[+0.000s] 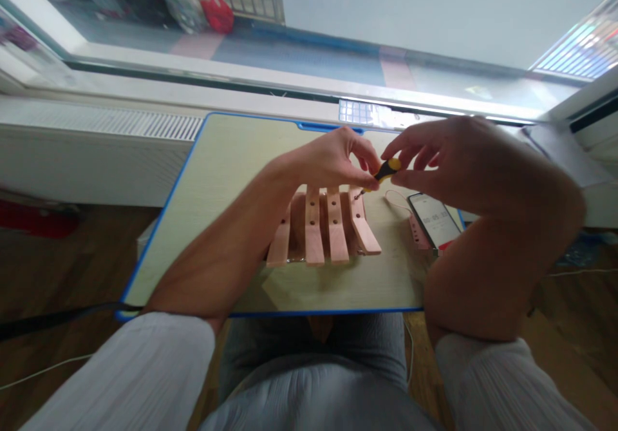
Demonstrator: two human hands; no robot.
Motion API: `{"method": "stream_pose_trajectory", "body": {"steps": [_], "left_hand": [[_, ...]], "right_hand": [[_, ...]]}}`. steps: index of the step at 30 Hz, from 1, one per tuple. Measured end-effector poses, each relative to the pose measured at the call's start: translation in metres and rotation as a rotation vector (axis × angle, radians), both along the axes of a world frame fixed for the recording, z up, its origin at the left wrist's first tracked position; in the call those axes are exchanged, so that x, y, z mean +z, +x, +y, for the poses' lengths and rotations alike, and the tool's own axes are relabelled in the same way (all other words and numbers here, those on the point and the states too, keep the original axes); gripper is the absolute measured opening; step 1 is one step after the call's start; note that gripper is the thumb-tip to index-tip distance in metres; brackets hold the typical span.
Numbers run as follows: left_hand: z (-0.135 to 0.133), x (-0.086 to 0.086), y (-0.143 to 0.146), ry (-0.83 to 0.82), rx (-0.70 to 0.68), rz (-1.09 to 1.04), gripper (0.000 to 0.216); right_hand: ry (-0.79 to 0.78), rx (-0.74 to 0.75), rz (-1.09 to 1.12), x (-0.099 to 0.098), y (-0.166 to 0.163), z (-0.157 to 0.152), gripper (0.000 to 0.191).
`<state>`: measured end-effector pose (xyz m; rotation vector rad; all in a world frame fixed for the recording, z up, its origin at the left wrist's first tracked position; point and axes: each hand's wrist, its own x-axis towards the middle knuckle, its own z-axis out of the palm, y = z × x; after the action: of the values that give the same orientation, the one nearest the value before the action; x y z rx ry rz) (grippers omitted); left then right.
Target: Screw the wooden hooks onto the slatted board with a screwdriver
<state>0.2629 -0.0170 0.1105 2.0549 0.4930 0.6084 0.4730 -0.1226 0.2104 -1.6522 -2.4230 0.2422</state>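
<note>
A screwdriver [386, 171] with a black and yellow handle slants down to the left. Its tip meets the upper part of the rightmost pink-toned wooden slat [363, 225], where a small dark screw or hole shows. The fingers of my right hand [434, 151] close around the end of the handle. From the other side, the thumb and forefinger of my left hand [338, 157] pinch the handle's lower end. Several angled slats with dark holes, such as this middle slat [314, 238], stand side by side over a darker brown surface. My left forearm partly covers the leftmost slat [279, 244].
All this rests on a pale wood-look table [193, 180] with a blue edge. A phone [437, 220] with a timer display lies to the right, partly over a pink object [419, 232] with a cord. Behind the table are a radiator grille [145, 125] and a window.
</note>
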Motion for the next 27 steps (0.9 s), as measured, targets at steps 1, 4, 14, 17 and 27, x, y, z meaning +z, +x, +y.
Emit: {"method": "stream_pose_trajectory", "body": {"steps": [1,4,14,17,27], "left_hand": [[0.000,0.000,0.000,-0.003,-0.006,0.002,0.024],[0.000,0.000,0.000,-0.018,-0.015,0.017,0.025],[-0.004,0.003,0.001,0.016,0.001,0.019,0.025],[-0.004,0.001,0.003,0.017,0.016,0.022,0.027],[-0.002,0.001,0.002,0.010,0.011,0.017,0.027]], "right_hand": [[0.012,-0.009,-0.017,0.000,-0.001,-0.001,0.014],[0.037,-0.042,-0.045,-0.001,-0.002,0.000,0.010],[-0.018,-0.106,-0.039,-0.005,0.001,0.005,0.019],[-0.004,-0.125,-0.045,-0.007,0.001,0.008,0.026],[-0.004,-0.117,-0.064,-0.010,0.001,0.013,0.030]]}}
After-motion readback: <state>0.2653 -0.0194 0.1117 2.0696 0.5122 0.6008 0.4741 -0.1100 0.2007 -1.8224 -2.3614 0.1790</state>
